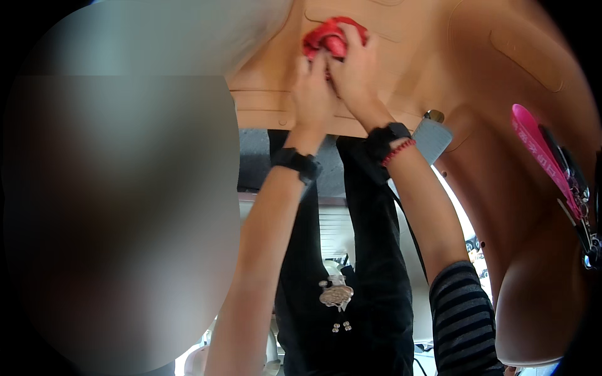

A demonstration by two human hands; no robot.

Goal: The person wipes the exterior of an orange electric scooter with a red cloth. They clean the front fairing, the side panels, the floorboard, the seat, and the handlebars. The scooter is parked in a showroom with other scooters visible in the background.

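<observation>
A crumpled red cloth [335,40] is bunched up near the top of the view, against a tan moulded surface [404,56] with shallow grooves. My right hand [358,66] grips the cloth from the right, with fingers curled over its top. Just beside it, my left hand [311,91] meets the cloth's lower edge, its fingertips at the folds. Both hands are slightly blurred and close together. Each wrist wears a black band, and a red bead bracelet [399,152] circles the right one.
Right of my right wrist is a grey flat piece [432,140] with a shiny metal end. Pink and black hair clips [548,160] hang at the far right. A silver pendant [336,295] dangles before my black trousers [376,263]. A large blurred shape [117,211] covers the left side.
</observation>
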